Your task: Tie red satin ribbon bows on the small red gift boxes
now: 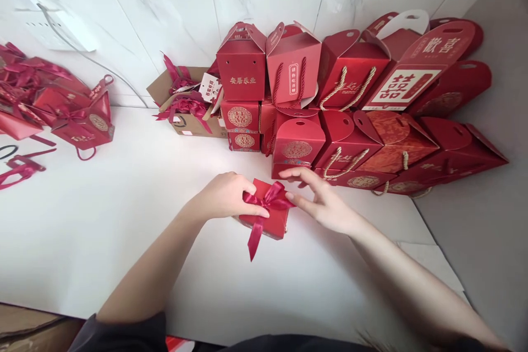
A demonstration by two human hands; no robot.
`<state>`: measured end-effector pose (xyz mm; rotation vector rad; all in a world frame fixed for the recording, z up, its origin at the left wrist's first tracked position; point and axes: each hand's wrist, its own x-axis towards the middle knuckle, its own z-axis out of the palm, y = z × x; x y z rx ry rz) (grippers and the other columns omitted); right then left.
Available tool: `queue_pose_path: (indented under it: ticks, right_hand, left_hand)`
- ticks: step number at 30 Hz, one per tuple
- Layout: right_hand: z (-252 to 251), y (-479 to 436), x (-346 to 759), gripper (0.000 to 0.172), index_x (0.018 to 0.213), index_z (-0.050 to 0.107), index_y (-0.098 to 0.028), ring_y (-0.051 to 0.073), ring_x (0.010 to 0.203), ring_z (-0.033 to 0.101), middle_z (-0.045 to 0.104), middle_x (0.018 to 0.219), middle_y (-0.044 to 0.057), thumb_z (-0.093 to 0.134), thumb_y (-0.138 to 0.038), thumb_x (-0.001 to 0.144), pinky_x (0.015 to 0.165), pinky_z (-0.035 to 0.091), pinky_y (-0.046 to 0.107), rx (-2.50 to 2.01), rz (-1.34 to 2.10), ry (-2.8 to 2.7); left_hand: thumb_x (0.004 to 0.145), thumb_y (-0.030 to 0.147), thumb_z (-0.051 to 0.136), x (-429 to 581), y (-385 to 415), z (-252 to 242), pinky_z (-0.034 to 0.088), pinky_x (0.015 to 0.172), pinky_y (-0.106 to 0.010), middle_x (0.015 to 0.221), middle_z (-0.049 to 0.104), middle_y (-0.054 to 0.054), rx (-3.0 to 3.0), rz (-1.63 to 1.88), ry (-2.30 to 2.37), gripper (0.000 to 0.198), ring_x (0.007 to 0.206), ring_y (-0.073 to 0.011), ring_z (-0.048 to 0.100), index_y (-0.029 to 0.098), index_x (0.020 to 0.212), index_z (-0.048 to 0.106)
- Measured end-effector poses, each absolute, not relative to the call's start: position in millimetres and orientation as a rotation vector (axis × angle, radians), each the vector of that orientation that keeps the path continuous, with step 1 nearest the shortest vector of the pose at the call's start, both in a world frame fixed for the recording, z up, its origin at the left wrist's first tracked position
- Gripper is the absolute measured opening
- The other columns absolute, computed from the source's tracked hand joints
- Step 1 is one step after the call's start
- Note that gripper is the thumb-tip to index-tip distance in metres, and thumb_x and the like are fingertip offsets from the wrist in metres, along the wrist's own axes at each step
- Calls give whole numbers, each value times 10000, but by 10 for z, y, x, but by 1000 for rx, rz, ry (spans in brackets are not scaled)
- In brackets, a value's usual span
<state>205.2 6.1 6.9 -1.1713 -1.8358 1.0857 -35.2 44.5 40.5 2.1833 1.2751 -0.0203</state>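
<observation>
A small red gift box [277,225] sits on the white table in front of me, topped by a magenta satin ribbon bow [272,195]. One ribbon tail hangs over the box's near side. My left hand [226,196] grips the bow from the left, its thumb lying near the knot and its fingers curled over the left loop. To the right, my right hand [324,203] has its fingers apart, with fingertips close to the bow's right end. Whether they touch the ribbon I cannot tell.
Several red gift boxes [299,148] with rope handles are stacked against the tiled wall at back right. A cardboard box [198,127] of ribbons stands beside them. More ribboned boxes [82,129] and a pair of scissors [25,165] are at left. A cable [94,60] runs down the wall.
</observation>
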Motion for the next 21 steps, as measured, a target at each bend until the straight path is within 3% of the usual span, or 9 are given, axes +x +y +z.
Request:
queue_pose_path:
  ticks: [3, 7, 10, 13, 17, 21]
  right_hand:
    - [-191, 121, 1934, 419, 1279, 492, -258, 213, 1245, 515, 535, 1353, 68, 589, -230, 872, 1025, 436, 390, -1097, 1354, -1712]
    - [-288, 61, 1794, 236, 1160, 551, -226, 186, 1061, 625, 611, 1236, 68, 507, -274, 933, 927, 511, 347, -992, 1462, -1589]
    - [-257, 16, 1787, 204, 1097, 598, -215, 178, 973, 655, 670, 1121, 57, 457, -286, 968, 863, 532, 322, -1088, 1213, -1688]
    - [-227, 18, 1856, 244, 1169, 583, -219, 182, 991, 655, 680, 1130, 57, 473, -207, 952, 855, 530, 323, -1142, 872, -1877]
    - [-173, 55, 1969, 275, 1203, 588, -223, 219, 1106, 608, 647, 1244, 82, 556, -194, 931, 910, 485, 375, -911, 330, -2208]
    - [-111, 77, 2030, 207, 1124, 641, -204, 204, 1056, 624, 702, 1162, 61, 542, -155, 948, 840, 475, 349, -744, -26, -2346]
  left_hand:
    - [634, 713, 659, -320, 427, 411, 190, 487, -252, 534, 371, 48, 2230, -17, 1197, 630, 521, -95, 299, 181, 572, 328]
    - [640, 713, 658, -295, 417, 402, 199, 497, -248, 534, 369, 54, 2236, -22, 1169, 632, 526, -94, 303, 182, 588, 320]
    - [633, 713, 664, -288, 421, 382, 198, 500, -250, 527, 354, 55, 2245, -7, 1165, 645, 530, -96, 293, 181, 585, 304]
    - [617, 726, 666, -288, 429, 359, 188, 495, -254, 523, 336, 56, 2236, 2, 1166, 662, 530, -96, 280, 180, 579, 293]
    - [609, 735, 663, -288, 436, 341, 199, 493, -254, 528, 349, 54, 2197, -15, 1166, 654, 535, -98, 286, 182, 571, 315]
    - [592, 731, 675, -282, 441, 341, 193, 490, -258, 525, 329, 55, 2189, -20, 1187, 658, 529, -97, 278, 184, 568, 308]
